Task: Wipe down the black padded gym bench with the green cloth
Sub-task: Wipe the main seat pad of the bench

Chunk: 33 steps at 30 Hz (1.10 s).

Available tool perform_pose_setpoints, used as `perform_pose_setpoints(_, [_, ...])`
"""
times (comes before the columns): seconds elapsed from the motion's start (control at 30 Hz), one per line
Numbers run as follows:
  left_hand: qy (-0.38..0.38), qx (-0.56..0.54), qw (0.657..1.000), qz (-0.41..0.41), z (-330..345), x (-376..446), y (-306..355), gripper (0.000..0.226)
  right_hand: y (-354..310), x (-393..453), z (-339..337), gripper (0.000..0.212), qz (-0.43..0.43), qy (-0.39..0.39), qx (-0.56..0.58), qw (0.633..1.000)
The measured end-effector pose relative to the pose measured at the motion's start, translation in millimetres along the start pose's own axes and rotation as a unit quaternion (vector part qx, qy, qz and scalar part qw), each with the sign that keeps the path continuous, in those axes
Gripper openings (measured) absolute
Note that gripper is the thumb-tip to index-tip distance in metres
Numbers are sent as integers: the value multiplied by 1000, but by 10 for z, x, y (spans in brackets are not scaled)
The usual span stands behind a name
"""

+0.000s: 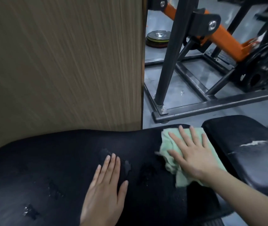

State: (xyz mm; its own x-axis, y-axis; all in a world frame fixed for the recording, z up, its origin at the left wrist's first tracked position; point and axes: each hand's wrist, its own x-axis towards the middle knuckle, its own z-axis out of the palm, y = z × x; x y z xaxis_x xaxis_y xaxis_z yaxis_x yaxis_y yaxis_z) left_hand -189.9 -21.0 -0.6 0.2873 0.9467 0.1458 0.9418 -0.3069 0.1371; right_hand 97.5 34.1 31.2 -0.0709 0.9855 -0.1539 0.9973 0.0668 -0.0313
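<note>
Wiping under way, far from finished.
Right hand [193, 157], fingers spread, presses cloth [170, 142] flat at worktop [56, 160] right end; left hand [105, 191] flat, holding nothing. Scuffed patches remain leftward.

**Layout across the bench**

Long back pad [56, 168] of the bench stretching from lower left toward the right, with the seat pad [244, 152] just beside its right end. Cloth [170, 144] lying on the back pad's right end, under the right hand [193, 154], pressed flat. Left hand [104, 190] flat on the pad, left of the cloth and nearer the camera. Wall panel [61, 62] behind the pad's left part. Machine frame [211, 103] on the floor behind the right end; weight plates [157, 39] stacked farther back.
</note>
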Motion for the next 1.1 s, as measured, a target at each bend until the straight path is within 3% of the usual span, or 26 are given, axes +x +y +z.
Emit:
perform_pose_setpoints(0.1, [-2, 6, 1000, -11, -30, -6, 9, 61, -372, 293, -21, 77, 49, -15, 25, 998])
perform_pose_setpoints(0.2, [-12, 14, 1000, -21, -41, -18, 22, 60, -548, 60, 14, 77, -71, -6, 16, 997])
perform_pose_setpoints(0.33, [-11, 12, 999, -30, -28, -22, 25, 58, -154, -364, 69, 64, -190, 17, -20, 981])
perform_pose_setpoints(0.47, [-2, 14, 1000, -28, -15, -24, 36, 58, 151, -126, -18, 69, -86, -9, -17, 996])
perform_pose_setpoints(0.57, [2, 6, 1000, -28, -19, -22, 30, 58, -108, 220, -18, 72, 13, -18, -2, 1000])
perform_pose_setpoints(0.63, [3, -2, 1000, -31, -26, -27, 31, 58, -351, 303, 0, 71, 20, -22, 4, 1000])
perform_pose_setpoints(0.73, [6, -11, 1000, -29, -43, -14, 35, 60, -582, 79, -4, 76, -62, -12, 12, 998])
perform_pose_setpoints(0.87, [2, -28, 999, -27, -53, -32, 26, 60, -324, -491, 127, 67, -169, 32, 14, 985])
perform_pose_setpoints(1.0, [3, -26, 999, -23, -34, -43, 27, 57, 106, -320, 56, 66, -23, 9, 21, 999])
perform_pose_setpoints(1.1, [9, -13, 1000, -16, -15, -31, 8, 57, -55, 164, -32, 68, 82, -7, 27, 996])
